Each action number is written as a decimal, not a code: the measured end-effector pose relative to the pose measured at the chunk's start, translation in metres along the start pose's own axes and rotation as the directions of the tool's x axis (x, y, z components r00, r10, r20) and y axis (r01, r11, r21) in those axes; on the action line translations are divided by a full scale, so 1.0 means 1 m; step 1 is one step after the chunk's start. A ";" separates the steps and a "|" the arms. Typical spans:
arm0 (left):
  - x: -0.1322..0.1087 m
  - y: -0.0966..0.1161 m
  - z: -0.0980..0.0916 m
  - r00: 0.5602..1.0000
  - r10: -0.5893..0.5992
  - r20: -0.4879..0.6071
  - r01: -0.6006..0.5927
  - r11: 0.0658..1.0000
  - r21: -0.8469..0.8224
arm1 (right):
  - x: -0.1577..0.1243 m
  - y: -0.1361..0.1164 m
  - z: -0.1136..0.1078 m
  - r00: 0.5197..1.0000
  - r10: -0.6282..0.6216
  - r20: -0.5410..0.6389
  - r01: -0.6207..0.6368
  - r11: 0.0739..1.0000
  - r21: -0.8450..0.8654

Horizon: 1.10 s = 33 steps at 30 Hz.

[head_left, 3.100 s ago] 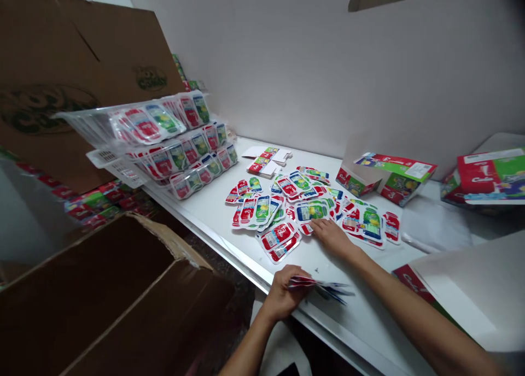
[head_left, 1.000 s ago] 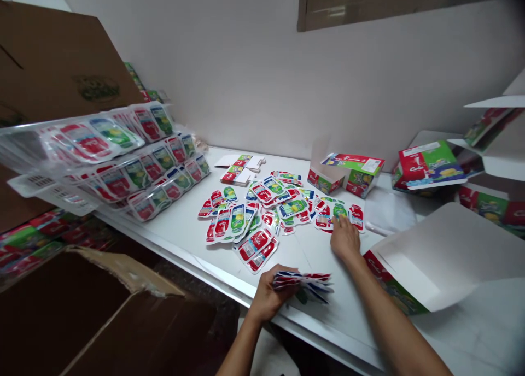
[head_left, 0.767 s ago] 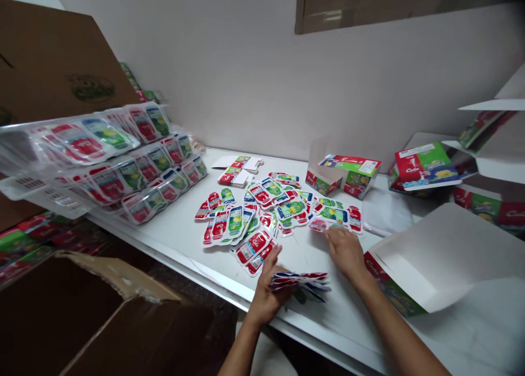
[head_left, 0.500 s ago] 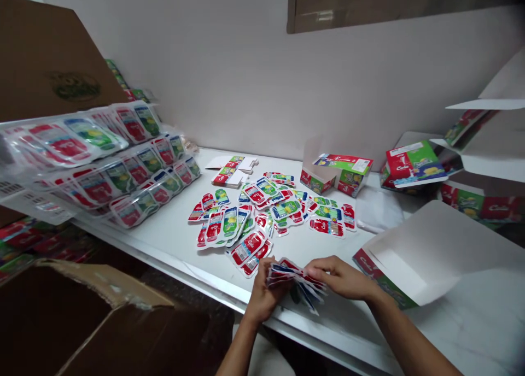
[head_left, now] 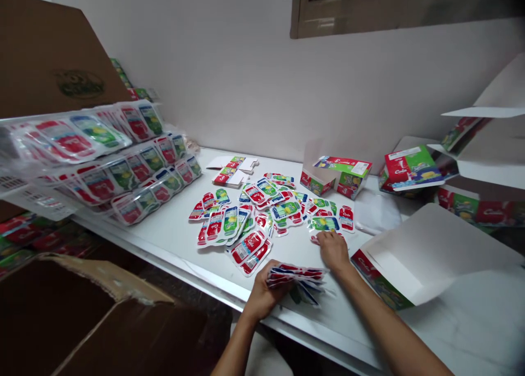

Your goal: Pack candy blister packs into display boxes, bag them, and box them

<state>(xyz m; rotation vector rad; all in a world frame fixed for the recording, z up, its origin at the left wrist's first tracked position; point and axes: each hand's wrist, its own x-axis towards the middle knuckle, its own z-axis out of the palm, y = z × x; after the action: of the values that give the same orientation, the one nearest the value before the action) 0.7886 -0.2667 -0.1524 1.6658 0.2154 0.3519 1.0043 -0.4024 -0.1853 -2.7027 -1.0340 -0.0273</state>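
My left hand [head_left: 266,293] is closed around a fanned bundle of printed sachets [head_left: 298,276], held on edge above the front of the table. Out to the right, my right hand [head_left: 334,250] has its fingers bent down on a red sachet [head_left: 314,238] at the right end of the loose pile; they cover most of it. Against it lies a green and blue sachet [head_left: 324,223]. The loose pile of red, green and blue sachets [head_left: 250,244] spreads over the middle of the table, beyond my left hand.
An open printed carton [head_left: 394,266] stands right of my right arm. Farther back are another open carton [head_left: 348,174], flattened cartons [head_left: 233,171] and a clear plastic bag [head_left: 376,211]. Strips of sachets [head_left: 135,168] are stacked at left, above a brown cardboard box [head_left: 123,310].
My right hand has let go of the bundle and moved forward onto a sachet at the pile's right side. My left hand keeps the bundle in nearly the same place.
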 end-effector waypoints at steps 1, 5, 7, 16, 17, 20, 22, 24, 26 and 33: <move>0.000 0.000 0.000 1.000 -0.005 -0.001 0.005 1.000 -0.010 | -0.007 0.000 0.000 1.000 -0.019 -0.001 0.019 1.000 -0.001; 0.000 -0.002 0.003 0.999 -0.038 -0.001 0.038 0.998 -0.046 | -0.029 0.000 0.005 0.990 -0.138 0.011 0.137 0.989 0.048; -0.001 -0.004 0.003 0.999 -0.041 0.001 0.041 0.998 -0.056 | -0.037 -0.001 0.008 0.978 -0.206 0.013 0.205 0.975 0.088; -0.007 -0.008 0.001 0.985 0.146 -0.096 -0.128 0.976 0.176 | -0.048 -0.012 -0.021 0.958 -0.286 -0.012 0.254 0.831 0.494; -0.008 -0.008 0.001 0.983 0.149 -0.105 -0.128 0.974 0.185 | -0.051 -0.015 -0.029 0.947 -0.320 0.034 0.228 0.743 0.629; -0.010 -0.010 0.003 0.991 0.080 -0.110 -0.070 0.993 0.093 | -0.059 -0.022 -0.046 0.876 -0.450 0.173 0.051 0.444 0.894; -0.012 -0.011 0.004 0.995 0.025 -0.096 -0.027 0.999 -0.020 | -0.055 -0.023 -0.048 0.862 -0.452 0.228 0.025 0.489 0.872; -0.011 -0.010 0.004 0.995 -0.018 -0.099 0.010 0.997 -0.081 | -0.039 -0.019 -0.044 0.927 -0.279 0.248 0.031 0.719 0.694; -0.010 -0.008 0.003 0.994 -0.048 -0.097 0.043 0.998 -0.052 | -0.011 -0.011 -0.036 0.985 -0.009 0.173 -0.069 0.895 0.441; -0.007 -0.010 -0.002 0.999 -0.044 -0.028 0.043 0.998 -0.036 | 0.040 0.004 -0.007 0.920 0.390 -0.020 -0.387 0.917 0.096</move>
<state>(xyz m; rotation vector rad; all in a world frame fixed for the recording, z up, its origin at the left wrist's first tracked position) 0.7821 -0.2663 -0.1625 1.6199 0.2646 0.3451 1.0371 -0.3808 -0.1753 -2.7588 -0.4574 0.0385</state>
